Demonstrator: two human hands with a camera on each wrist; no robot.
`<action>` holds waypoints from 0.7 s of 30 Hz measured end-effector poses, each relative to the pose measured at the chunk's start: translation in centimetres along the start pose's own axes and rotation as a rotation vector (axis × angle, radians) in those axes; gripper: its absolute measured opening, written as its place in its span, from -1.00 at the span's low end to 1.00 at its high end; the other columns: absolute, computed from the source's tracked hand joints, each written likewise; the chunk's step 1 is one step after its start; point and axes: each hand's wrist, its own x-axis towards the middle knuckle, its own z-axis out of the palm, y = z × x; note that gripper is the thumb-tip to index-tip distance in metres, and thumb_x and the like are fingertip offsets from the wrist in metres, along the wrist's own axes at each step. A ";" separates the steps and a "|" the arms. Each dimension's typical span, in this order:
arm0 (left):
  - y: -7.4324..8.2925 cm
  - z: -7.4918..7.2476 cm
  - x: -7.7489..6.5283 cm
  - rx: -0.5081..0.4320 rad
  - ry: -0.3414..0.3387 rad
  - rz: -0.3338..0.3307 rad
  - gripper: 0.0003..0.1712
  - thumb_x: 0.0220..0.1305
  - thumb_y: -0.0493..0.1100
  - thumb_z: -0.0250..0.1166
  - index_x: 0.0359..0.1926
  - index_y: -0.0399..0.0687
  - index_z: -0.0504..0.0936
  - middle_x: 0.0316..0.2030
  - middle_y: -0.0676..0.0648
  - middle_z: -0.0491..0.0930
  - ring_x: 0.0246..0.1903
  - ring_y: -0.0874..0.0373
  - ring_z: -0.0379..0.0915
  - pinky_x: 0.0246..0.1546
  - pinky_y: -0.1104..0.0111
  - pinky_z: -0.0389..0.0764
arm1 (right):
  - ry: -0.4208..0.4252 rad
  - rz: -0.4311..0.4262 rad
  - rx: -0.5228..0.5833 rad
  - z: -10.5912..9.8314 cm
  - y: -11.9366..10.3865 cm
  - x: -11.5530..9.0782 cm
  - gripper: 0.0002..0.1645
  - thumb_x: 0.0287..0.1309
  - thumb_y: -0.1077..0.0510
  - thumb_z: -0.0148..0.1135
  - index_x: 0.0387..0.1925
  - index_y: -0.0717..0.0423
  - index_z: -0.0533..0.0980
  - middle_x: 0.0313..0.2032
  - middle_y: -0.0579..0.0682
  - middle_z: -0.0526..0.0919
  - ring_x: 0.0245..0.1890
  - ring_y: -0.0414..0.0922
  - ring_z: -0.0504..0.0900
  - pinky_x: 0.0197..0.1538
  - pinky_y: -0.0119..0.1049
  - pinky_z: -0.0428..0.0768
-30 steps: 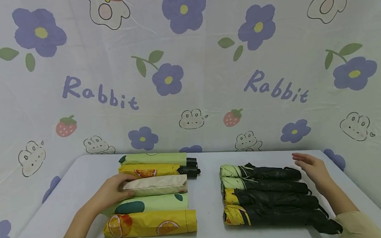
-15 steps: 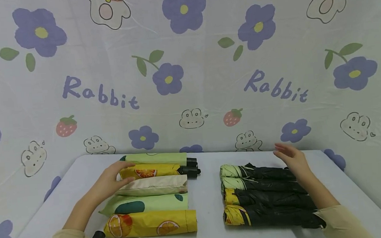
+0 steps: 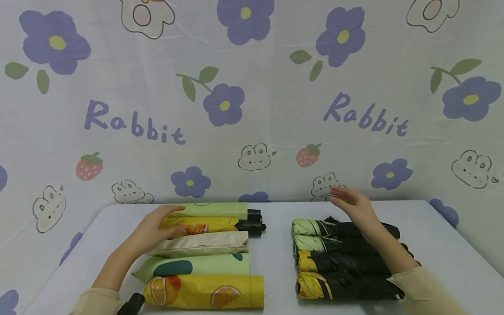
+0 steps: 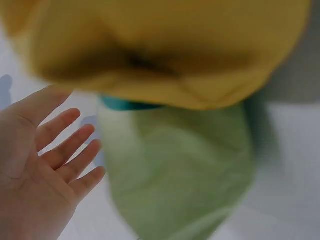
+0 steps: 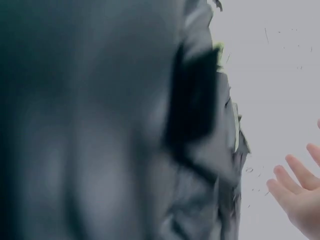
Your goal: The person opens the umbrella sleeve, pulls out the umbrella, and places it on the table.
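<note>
Yellow fabric with orange-slice print covers the far yellow bundle [image 3: 214,224], which lies at the thumb side of the left hand [image 3: 154,228]. That hand is released: the fingers extend with gaps between them, the thumb stands apart, and nothing is grasped. Its fingertips appear over the end of the far green bundle [image 3: 220,209]; whether hand and fabric touch cannot be told. Black handles [image 3: 255,226] project from the ends of these two bundles away from the hand. On the person's side of the thumb lie, in order, the cream bundle [image 3: 205,244], the leaf-print green bundle [image 3: 215,266] and the near yellow bundle [image 3: 201,293]. Just beside the left sleeve [image 3: 92,314], below the grip, is a black piece [image 3: 131,305]. The right hand [image 3: 358,212] is likewise released, fingers extended, holding nothing. In its wrist view it shows apart from the blurred dark fabric. Four black rolls [image 3: 349,264] lie side by side beneath and nearer the person than this hand; the two farther ones have pale green ends, the two nearer ones yellow ends.
</note>
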 end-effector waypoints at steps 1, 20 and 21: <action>0.2 -0.2 0.1 -0.005 -0.008 0.000 -0.41 0.29 -0.17 0.31 0.31 -0.19 0.42 0.27 -0.30 0.42 0.29 -0.32 0.28 0.23 -0.20 0.35 | -0.008 0.001 0.005 0.2 -0.2 0.1 -0.32 0.39 -0.02 0.10 0.41 0.20 0.24 0.38 0.25 0.33 0.40 0.17 0.28 0.42 0.18 0.21; 1.6 -0.6 2.7 -0.030 -0.063 0.017 -0.41 0.32 -0.11 0.29 0.31 -0.18 0.41 0.29 -0.28 0.41 0.32 -0.29 0.25 0.28 -0.18 0.32 | -0.115 0.004 0.104 5.3 -3.8 1.5 -0.36 0.40 0.01 0.09 0.39 0.18 0.25 0.35 0.23 0.37 0.35 0.15 0.37 0.39 0.07 0.33; 1.6 -0.4 2.9 -0.030 -0.066 0.019 -0.41 0.32 -0.12 0.29 0.31 -0.19 0.41 0.29 -0.29 0.41 0.32 -0.29 0.25 0.28 -0.18 0.32 | -0.123 0.012 0.108 5.6 -3.9 1.6 -0.35 0.40 0.01 0.09 0.40 0.18 0.25 0.35 0.23 0.37 0.34 0.16 0.37 0.39 0.06 0.34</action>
